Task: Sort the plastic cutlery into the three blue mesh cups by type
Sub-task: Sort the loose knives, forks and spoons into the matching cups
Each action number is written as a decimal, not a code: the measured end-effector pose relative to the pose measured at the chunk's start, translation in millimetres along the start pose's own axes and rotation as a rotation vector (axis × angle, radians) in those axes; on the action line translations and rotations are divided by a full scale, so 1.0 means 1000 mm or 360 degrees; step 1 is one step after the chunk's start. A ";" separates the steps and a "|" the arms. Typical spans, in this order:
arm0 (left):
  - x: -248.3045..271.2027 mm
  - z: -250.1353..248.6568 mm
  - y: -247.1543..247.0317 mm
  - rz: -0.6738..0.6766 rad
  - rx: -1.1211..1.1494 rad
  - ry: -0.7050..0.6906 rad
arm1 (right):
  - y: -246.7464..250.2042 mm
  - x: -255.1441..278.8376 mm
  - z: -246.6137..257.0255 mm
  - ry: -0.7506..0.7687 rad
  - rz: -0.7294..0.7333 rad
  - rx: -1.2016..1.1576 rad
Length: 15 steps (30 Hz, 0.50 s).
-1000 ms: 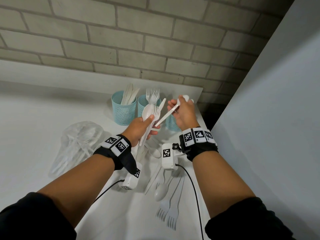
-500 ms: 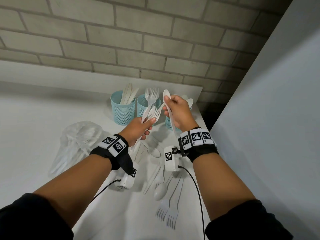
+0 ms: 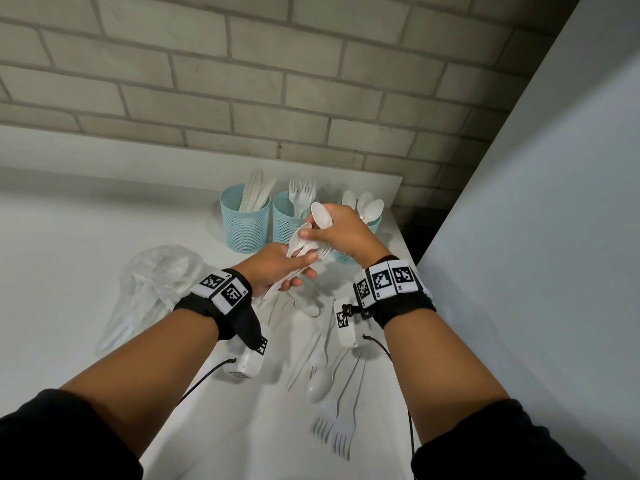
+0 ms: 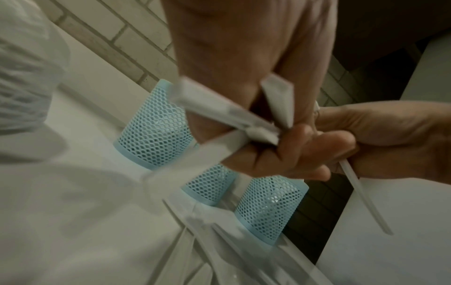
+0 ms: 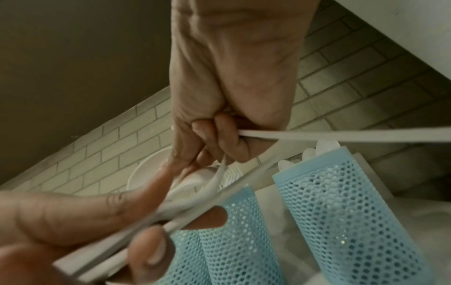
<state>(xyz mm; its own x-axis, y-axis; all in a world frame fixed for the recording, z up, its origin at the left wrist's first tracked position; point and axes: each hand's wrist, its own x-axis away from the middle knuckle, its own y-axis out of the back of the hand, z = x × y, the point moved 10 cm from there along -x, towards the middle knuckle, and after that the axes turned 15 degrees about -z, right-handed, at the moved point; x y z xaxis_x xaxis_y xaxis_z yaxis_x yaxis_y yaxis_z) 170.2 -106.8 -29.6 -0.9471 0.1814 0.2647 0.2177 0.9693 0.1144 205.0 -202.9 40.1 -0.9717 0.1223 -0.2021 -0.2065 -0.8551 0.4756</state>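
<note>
Low in the frame, loose forks (image 3: 334, 433) and a spoon (image 3: 318, 389) lie unsorted on the white surface (image 3: 69, 258). At centre, the left hand (image 3: 277, 268) grips mixed cutlery (image 3: 304, 247) — the right hand (image 3: 341, 232) pinches a spoon from it. Beyond, three blue mesh cups (image 3: 245, 225) are partly filled with knives, forks, spoons — the job looks roughly half done. Brick wall (image 3: 242, 74) behind.

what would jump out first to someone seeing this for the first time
The two hands meeting mid-air in front of the cups: the left hand grips a bundle of white cutlery while the right hand holds a spoon and reaches into the bundle. Behind them three blue mesh cups stand in a row by the brick wall, holding knives, forks and spoons.
</note>
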 end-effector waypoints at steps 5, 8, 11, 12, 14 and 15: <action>0.000 -0.003 -0.002 0.0003 0.0040 -0.0005 | 0.029 -0.007 -0.010 -0.0099 -0.0483 -0.0253; -0.002 -0.006 -0.005 0.0014 0.0044 -0.0007 | 0.016 -0.004 -0.009 -0.0124 -0.0256 -0.0252; -0.003 -0.006 -0.006 0.0022 0.0034 -0.0018 | 0.015 -0.006 -0.007 -0.0145 -0.0183 -0.0171; -0.004 -0.007 -0.007 0.0017 0.0032 -0.0028 | 0.019 -0.009 -0.008 -0.0166 -0.0235 -0.0162; -0.006 -0.008 -0.007 0.0002 0.0035 -0.0047 | 0.031 -0.016 -0.015 -0.0288 -0.0432 -0.0266; -0.006 -0.009 -0.008 -0.0005 0.0039 -0.0053 | 0.035 -0.018 -0.018 -0.0381 -0.0507 -0.0439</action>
<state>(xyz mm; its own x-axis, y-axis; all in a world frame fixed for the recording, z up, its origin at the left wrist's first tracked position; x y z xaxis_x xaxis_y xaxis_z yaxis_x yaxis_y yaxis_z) 176.3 -117.0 -23.5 -0.9551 0.1837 0.2323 0.2094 0.9736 0.0912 217.6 -244.1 44.8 -0.8708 0.4847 -0.0826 -0.4915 -0.8540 0.1706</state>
